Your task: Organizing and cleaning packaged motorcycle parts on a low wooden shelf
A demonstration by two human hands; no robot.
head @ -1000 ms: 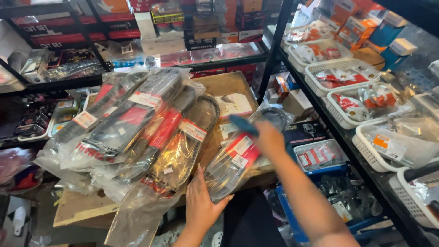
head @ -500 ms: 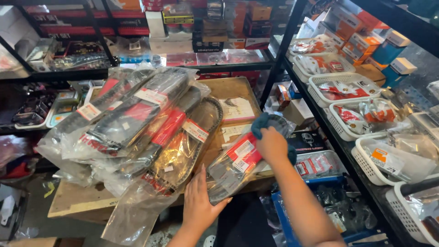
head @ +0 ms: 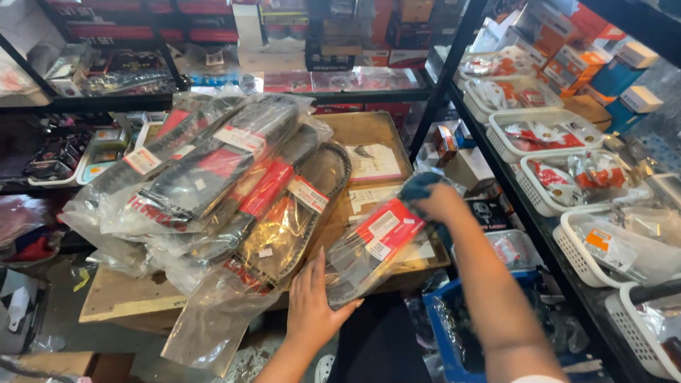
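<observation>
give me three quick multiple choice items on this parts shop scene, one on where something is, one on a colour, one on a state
1. Where do the white baskets stand?
A. on the dark rack at the right
B. on the floor at the left
C. on the wooden board

2. What colour is the cloth in the right hand?
A. yellow
B. blue
C. white

3. How is the left hand placed?
A. clenched in a fist in the air
B. holding a basket
C. flat and open against the lower end of a bagged belt

Answers: 1 A, the baskets sit in rows on the rack shelves at the right. 2 B, blue fabric shows at the fingers. 3 C, the spread fingers rest on the bag's lower end.
</observation>
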